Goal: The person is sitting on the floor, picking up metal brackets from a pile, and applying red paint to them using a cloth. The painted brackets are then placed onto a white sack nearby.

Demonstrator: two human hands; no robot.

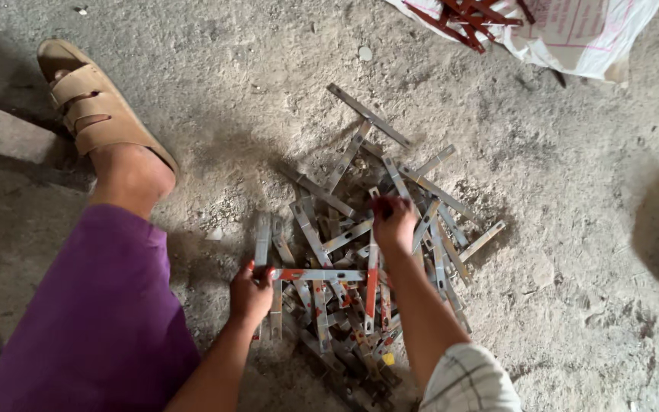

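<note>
Metal strips pile (360, 252): L hand (251, 294) grips strip, R hand (394, 223) on top.

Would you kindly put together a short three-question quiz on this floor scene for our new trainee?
1. True or false: the left hand grips a flat metal strip that has red paint at one end.
2. Where does the right hand rest? A) on the white sack B) on the pile of metal strips C) on the sandal
3. What surface does the pile lie on?

Key: 1 true; 2 B; 3 the bare concrete floor.
</note>
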